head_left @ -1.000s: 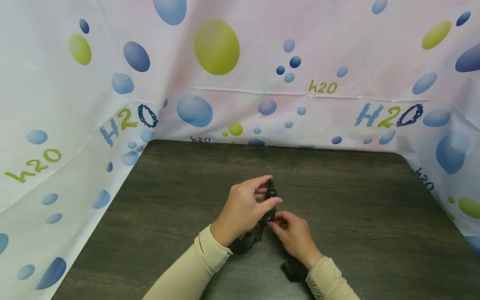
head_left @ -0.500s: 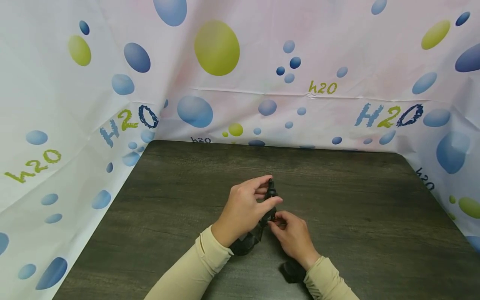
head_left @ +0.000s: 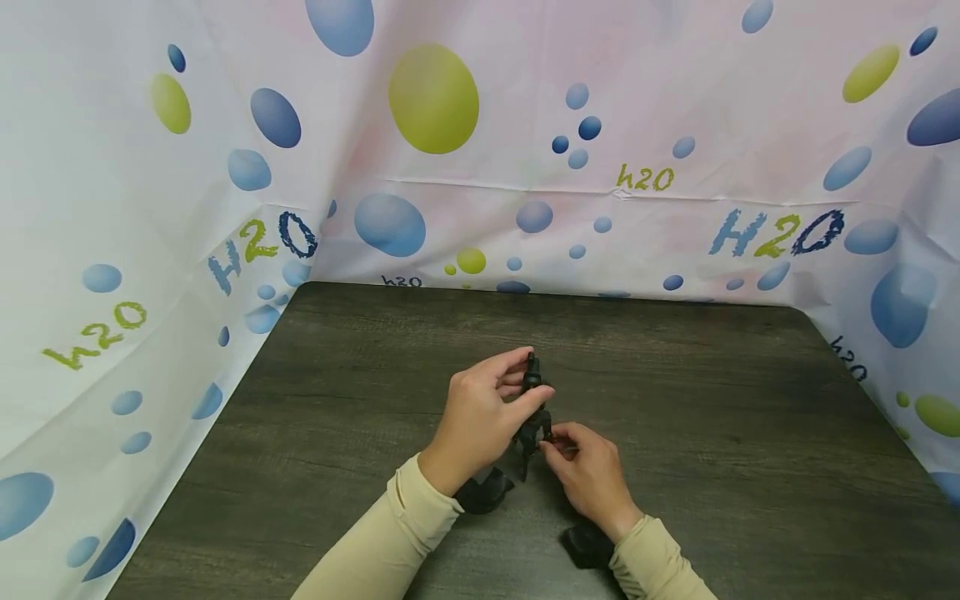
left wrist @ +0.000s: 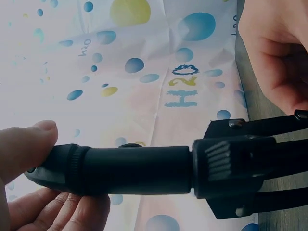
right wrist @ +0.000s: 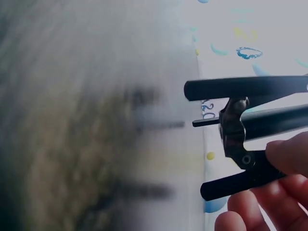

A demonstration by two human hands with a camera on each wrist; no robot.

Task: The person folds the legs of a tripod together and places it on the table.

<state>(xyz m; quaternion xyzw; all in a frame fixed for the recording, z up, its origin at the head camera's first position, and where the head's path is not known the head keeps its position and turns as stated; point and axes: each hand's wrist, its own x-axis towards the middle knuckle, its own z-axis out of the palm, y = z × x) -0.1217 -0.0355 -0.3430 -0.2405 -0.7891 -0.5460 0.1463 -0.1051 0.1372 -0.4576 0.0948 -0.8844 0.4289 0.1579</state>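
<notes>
Nearest: two sleeves (head_left: 375, 533), and by the right cuff a dark block (head_left: 587, 546) on the table, partly hidden. A dark rounded piece (head_left: 483, 492) lies beside the left cuff, its far side close to the lower end of the tripod (left wrist: 137, 171). Neither piece can be identified.

Next out: the left hand (head_left: 480, 417) pinches the tripod's head end, thumb over it, fingers below. The right hand (head_left: 592, 471) pinches one leg (right wrist: 231, 186) between thumb and fingers. The tripod is held between both hands, apparently above the table.

Progress, as judged: partway. The legs stand somewhat apart, a metal brace (right wrist: 233, 127) showing among them — whether this is their full spread, cannot tell. Opening or folding is equally unclear. Work on the legs looks unfinished while both hands hold on; the two dark pieces appear unused as yet.

Obstacles: the rounded piece crowds the space below the legs — otherwise bare dark table (head_left: 675, 375) beyond, then the printed sheet (head_left: 480, 217).
</notes>
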